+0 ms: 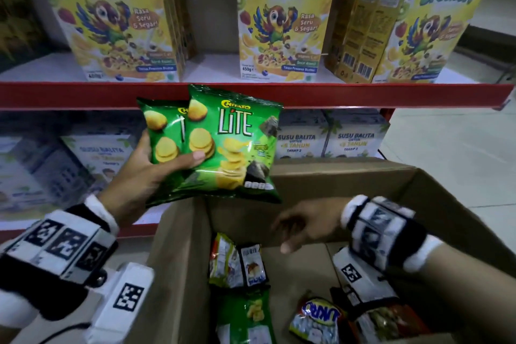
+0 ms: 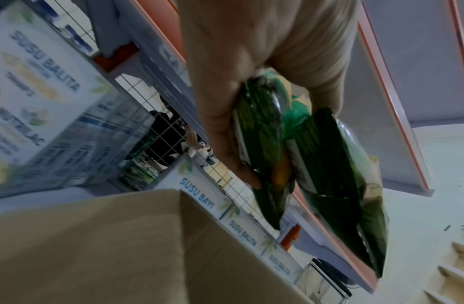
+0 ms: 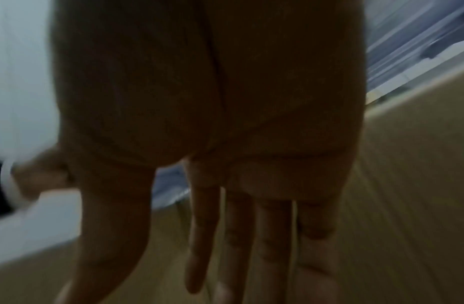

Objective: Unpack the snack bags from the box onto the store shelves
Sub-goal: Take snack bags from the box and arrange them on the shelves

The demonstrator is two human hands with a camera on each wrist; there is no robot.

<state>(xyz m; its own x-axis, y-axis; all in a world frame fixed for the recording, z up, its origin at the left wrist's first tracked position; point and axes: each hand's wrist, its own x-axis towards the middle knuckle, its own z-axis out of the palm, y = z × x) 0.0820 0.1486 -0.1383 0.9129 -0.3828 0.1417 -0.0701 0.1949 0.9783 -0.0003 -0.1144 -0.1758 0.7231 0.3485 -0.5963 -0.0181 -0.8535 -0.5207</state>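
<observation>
— Where are the snack bags?

— Most lie in the brown cardboard box (image 1: 293, 176), lower frame. My left hand (image 1: 139, 176) grips two glossy green chip bags (image 1: 223, 142) mid-frame.

— And the right hand (image 1: 304, 223)?

— Spread, empty, over the box. I'd pick one bag cleanly.

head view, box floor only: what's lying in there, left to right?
Pale green packet → dark packet → red-and-blue bag → dark red bag. The green bag sits nearer, below the first two, so I left it out.
</observation>
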